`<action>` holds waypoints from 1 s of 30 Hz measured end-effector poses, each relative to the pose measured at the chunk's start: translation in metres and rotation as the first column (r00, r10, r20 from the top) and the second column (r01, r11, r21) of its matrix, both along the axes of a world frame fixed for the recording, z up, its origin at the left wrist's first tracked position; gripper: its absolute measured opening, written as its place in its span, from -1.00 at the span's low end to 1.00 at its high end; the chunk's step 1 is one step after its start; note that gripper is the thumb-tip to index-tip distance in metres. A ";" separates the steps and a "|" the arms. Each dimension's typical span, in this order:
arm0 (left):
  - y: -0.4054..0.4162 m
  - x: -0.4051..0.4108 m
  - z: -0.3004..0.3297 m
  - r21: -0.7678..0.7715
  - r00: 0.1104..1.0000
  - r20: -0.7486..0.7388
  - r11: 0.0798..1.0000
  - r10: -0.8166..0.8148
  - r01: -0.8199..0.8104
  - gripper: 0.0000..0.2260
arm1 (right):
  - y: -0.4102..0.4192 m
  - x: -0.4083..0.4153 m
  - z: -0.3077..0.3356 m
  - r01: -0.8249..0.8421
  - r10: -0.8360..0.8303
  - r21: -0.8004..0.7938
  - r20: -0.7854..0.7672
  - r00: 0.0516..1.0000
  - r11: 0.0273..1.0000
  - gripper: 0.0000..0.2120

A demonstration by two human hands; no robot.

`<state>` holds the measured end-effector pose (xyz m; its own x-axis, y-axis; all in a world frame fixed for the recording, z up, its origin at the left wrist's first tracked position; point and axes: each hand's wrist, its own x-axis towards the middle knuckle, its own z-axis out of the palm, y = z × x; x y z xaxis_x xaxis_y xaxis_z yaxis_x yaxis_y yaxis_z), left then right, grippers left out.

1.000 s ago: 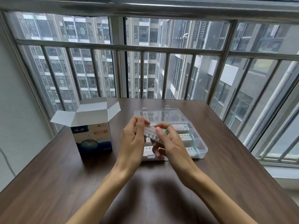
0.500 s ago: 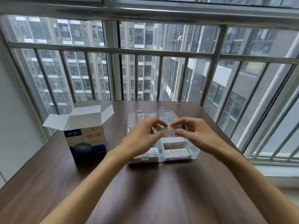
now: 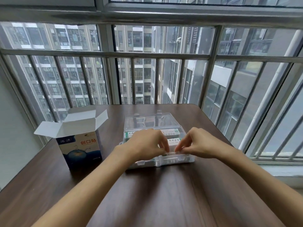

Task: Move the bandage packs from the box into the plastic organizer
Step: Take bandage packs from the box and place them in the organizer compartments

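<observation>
A clear plastic organizer [image 3: 188, 158] lies open on the brown table, its lid [image 3: 152, 120] folded back toward the window. White bandage packs [image 3: 170, 132] with green ends fill its compartments. My left hand [image 3: 147, 143] and my right hand [image 3: 198, 143] both pinch one flat bandage pack [image 3: 171, 152] and hold it low over the organizer's near right compartment. The blue and white bandage box [image 3: 80, 149] stands to the left with its flaps open. Its inside is hidden from here.
The table [image 3: 164, 194] ends at a rounded far right corner just behind the organizer. A window with metal bars [image 3: 147, 54] runs along the far side. A pale wall [image 3: 13, 128] stands on the left.
Both hands have carried the pack from chest height down into the organizer's near right compartment. The camera has tilted up a little.
</observation>
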<state>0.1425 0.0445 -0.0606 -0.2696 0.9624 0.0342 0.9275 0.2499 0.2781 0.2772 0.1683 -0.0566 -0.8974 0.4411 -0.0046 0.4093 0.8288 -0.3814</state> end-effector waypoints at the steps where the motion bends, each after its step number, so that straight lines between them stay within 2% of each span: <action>1: 0.000 0.001 0.000 0.004 1.000 -0.020 1.000 -0.003 0.003 -0.83 | 0.001 -0.003 0.002 -0.018 0.017 0.040 0.029 0.999 0.999 -0.84; 7: 0.004 0.005 -0.003 -0.095 0.990 -0.132 0.995 -0.042 0.029 -0.76 | 0.001 -0.016 0.010 -0.074 0.043 0.207 0.152 0.987 0.975 -0.88; 13: 0.001 -0.001 0.002 -0.202 0.990 -0.093 0.976 -0.106 0.086 -0.69 | -0.005 -0.020 0.011 -0.175 0.074 0.485 0.221 0.972 0.857 -0.84; 15: -0.001 -0.005 0.002 -0.226 0.986 -0.089 0.967 -0.143 0.120 -0.64 | -0.007 -0.022 0.013 -0.199 0.076 0.522 0.248 0.966 0.830 -0.84; 19: -0.001 -0.008 0.000 -0.207 0.984 -0.079 0.968 -0.161 0.142 -0.60 | -0.008 -0.025 0.015 -0.228 0.073 0.489 0.316 0.946 0.842 -0.83; 23: -0.003 -0.006 -0.002 -0.185 0.982 -0.051 0.968 -0.180 0.168 -0.59 | -0.002 -0.030 0.018 -0.143 0.022 0.314 0.359 0.933 0.939 -0.81; 26: -0.004 -0.007 -0.003 -0.184 0.977 -0.076 0.965 -0.201 0.185 -0.67 | 0.005 -0.033 0.015 -0.065 -0.007 0.198 0.342 0.940 0.978 -0.83; 30: -0.001 -0.008 -0.004 -0.204 0.969 -0.133 0.962 -0.210 0.181 -0.70 | 0.004 -0.028 0.018 0.058 -0.136 0.245 0.318 0.938 0.968 -0.77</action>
<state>0.1341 0.0431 -0.0647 -0.0814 0.9886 -0.1270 0.9910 0.0939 0.0955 0.2495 0.1721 -0.0388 -0.8151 0.5502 -0.1812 0.5619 0.8270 -0.0165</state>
